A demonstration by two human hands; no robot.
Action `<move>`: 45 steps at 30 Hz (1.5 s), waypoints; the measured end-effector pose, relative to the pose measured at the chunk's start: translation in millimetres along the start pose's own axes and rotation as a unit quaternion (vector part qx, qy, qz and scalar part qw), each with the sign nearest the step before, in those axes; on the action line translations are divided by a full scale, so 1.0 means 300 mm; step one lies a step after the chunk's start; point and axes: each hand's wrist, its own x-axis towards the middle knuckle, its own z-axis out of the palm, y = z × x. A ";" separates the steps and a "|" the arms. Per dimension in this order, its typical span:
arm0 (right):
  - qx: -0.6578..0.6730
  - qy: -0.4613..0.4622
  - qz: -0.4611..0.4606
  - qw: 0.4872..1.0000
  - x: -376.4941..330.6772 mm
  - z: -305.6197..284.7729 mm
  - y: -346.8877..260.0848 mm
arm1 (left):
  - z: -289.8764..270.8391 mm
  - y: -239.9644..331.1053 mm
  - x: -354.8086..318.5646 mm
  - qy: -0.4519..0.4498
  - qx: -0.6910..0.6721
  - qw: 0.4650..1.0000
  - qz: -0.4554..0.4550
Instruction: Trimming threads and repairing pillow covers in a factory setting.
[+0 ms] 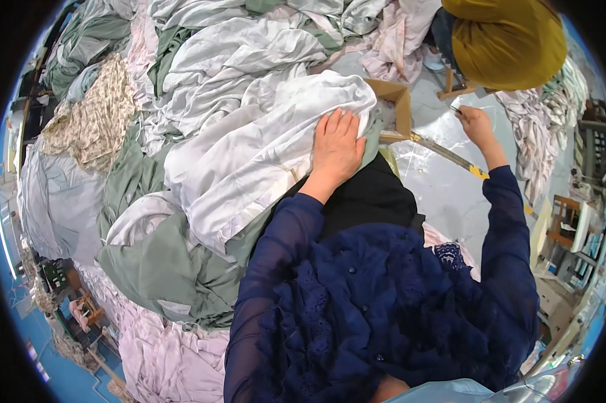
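We saw big heaps of cloth, with a green cloth [175,269] under the white cloth [249,158]. A brown box [403,111] sat on the floor [437,195], just past the white cloth's right end. A person in a mustard top [508,43] was beyond our right hand [479,129]. Our left hand [338,151] lay flat on that end, fingers a little spread. Our right fingers curled in, pinching a small dark thing [456,109] too tiny to name.
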 end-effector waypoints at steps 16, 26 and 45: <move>0.509 -0.121 0.087 0.848 0.117 0.188 -0.620 | 0.002 0.014 0.028 -0.015 -0.013 1.000 0.000; 0.705 -0.135 0.067 0.693 0.148 0.049 -0.673 | 0.000 0.005 0.026 -0.004 -0.023 1.000 0.003; 0.341 0.128 0.009 0.931 0.163 0.222 -0.427 | 0.008 -0.015 0.017 0.008 -0.022 1.000 -0.005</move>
